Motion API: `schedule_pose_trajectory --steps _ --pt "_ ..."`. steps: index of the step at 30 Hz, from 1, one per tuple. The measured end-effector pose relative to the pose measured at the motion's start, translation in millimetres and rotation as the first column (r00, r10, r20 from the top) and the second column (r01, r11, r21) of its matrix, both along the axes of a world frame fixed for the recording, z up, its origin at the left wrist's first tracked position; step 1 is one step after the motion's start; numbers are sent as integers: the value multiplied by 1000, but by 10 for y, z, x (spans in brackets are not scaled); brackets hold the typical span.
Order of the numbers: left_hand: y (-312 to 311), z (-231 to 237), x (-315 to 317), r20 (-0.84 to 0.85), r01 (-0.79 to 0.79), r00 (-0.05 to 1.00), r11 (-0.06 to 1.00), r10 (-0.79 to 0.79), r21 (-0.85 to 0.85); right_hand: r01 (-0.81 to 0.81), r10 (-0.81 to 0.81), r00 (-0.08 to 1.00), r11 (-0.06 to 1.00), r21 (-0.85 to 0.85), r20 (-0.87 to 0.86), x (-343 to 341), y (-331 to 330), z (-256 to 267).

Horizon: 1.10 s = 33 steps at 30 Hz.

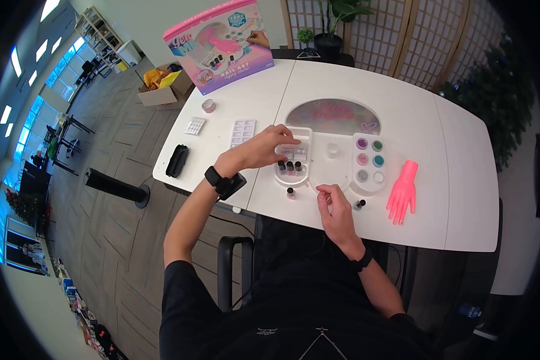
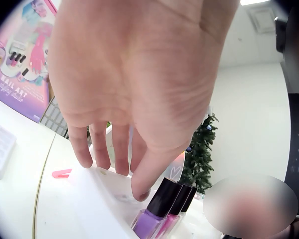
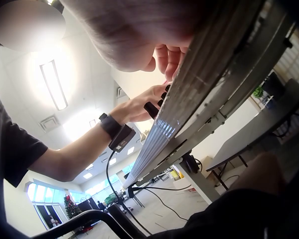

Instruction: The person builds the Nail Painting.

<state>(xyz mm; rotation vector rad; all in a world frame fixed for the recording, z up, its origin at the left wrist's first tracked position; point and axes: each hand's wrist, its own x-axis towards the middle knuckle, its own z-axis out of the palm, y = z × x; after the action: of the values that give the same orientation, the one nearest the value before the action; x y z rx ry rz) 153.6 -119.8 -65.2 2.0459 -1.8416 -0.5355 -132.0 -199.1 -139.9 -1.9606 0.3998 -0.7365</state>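
Note:
My left hand (image 1: 261,147) reaches over the left compartment of a white nail-art station (image 1: 333,174), fingers pointing down into it. In the left wrist view its thumb (image 2: 142,184) stands apart from the fingers, close to capped nail polish bottles (image 2: 152,214) in purple and pink; the compartment floor is partly hidden. My right hand (image 1: 337,216) rests at the station's front edge, fingers loosely curled, nothing visible in it. A single polish bottle (image 1: 291,193) stands in front of the station, and another dark-capped bottle (image 1: 359,204) is just right of the right hand.
Glitter pots (image 1: 362,159) fill the station's right side. A pink model hand (image 1: 403,195) lies further right. To the left are a lilac tray (image 1: 243,132), a white pack (image 1: 195,126), a round jar (image 1: 208,106) and a black case (image 1: 176,161). The nail-art box (image 1: 222,48) stands behind.

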Motion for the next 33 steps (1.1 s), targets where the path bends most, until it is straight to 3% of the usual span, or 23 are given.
schedule_pose_trajectory --steps 5,8,11,14,17,25,28,33 --pt "21 7 -1 15 1 1000 999 -1 32 6 -6 1000 1000 -15 3 7 1 -3" --pt "56 -26 -1 5 -17 1000 998 18 -57 15 -15 1000 1000 -25 -2 14 3 4" --pt "188 77 50 -225 -190 962 972 156 -139 15 -16 1000 1000 -12 -24 5 1 16" --pt "357 -29 473 -45 -323 946 923 321 -209 17 -17 999 1000 -3 -35 1 6 21" --pt "473 -231 751 126 -358 909 898 398 -256 15 -16 999 1000 -11 -43 -1 11 20" --pt "-12 -474 419 351 -297 849 907 394 -300 13 -12 998 1000 17 -59 3 5 -6" --pt "-159 -525 382 433 -288 826 930 361 -228 9 -9 998 1000 9 -63 2 -2 -20" --pt "-228 -540 393 476 -297 797 928 372 -227 9 -7 999 999 32 -50 -4 7 33"
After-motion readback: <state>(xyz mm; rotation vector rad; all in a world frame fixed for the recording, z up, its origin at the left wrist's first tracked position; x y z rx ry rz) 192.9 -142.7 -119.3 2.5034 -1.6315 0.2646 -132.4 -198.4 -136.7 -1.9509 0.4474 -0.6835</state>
